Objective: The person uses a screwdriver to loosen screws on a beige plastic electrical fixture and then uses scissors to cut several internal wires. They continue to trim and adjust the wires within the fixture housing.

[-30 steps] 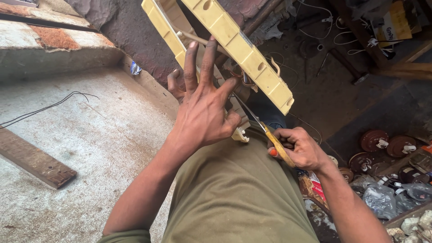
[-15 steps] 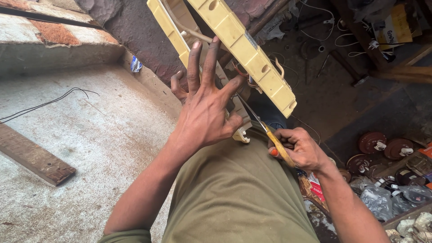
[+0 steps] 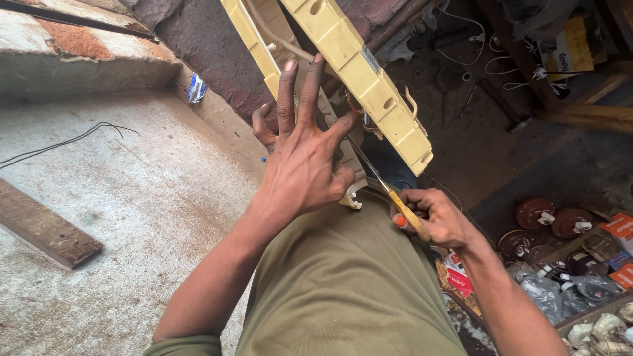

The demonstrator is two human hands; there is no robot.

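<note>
Bracing yellow casing (image 3: 369,79), left hand (image 3: 303,165); right hand (image 3: 435,217) apparently grips screwdriver (image 3: 389,191).

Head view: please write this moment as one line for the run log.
left hand: fingers spread, pressing yellow plastic housing | right hand: grip shut on screwdriver, tip inside housing | housing: tilted, propped on lap

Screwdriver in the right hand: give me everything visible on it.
The screwdriver has a yellow-orange handle, which looks like plastic, with a red end cap showing by the fingers, and a thin dark metal shaft. The right hand grips the handle in a closed fist. The shaft slants up and left toward the cream plastic housing, behind the spread left hand; its tip is hidden there, so contact cannot be confirmed.
</note>
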